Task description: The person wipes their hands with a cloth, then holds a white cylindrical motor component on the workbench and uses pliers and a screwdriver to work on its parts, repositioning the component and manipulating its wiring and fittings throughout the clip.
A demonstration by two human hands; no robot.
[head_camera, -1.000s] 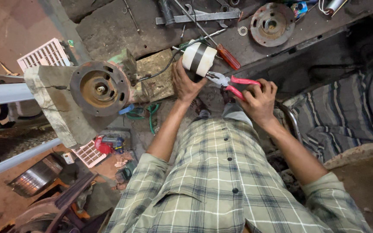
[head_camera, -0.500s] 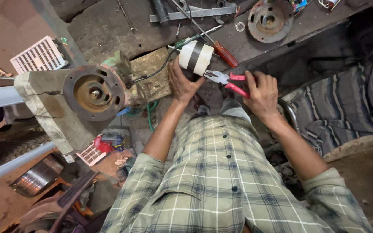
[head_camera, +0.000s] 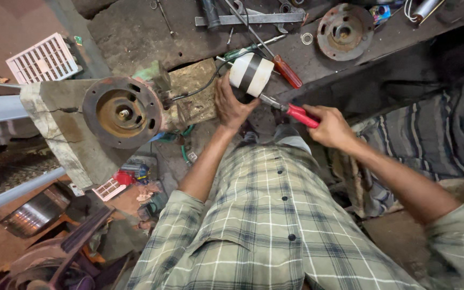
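Capacitor-like white cylinder with a black band (head_camera: 251, 74) sits in the person's left hand (head_camera: 231, 103), whose fingers curl up around its lower side, apparently to steady it against the tool. The right hand (head_camera: 331, 127) is closed around the red handles of a pair of pliers (head_camera: 288, 109), and the metal nose reaches to the base of the cylinder, just beside the left thumb; whether the nose grips anything there cannot be told. A dark cable (head_camera: 202, 88) runs from the cylinder's far side away to the left of the left hand, toward a rusty round motor plate (head_camera: 122, 112) mounted on a cracked grey slab, so the cylinder looks tethered and can only swing within that slack. Just beyond the cylinder lies a red-handled screwdriver (head_camera: 287, 71), nearly touching it, on the edge of a dark workbench (head_camera: 135, 32). Farther past the hands, a second round motor cover (head_camera: 345, 31) and a flat steel bar (head_camera: 253, 19) rest on the bench. The bench edge runs close behind the hands, leaving room mainly toward the person's plaid shirt (head_camera: 275, 225) and lap. Well off to the left of the left hand lies a white plastic grille (head_camera: 43, 58).
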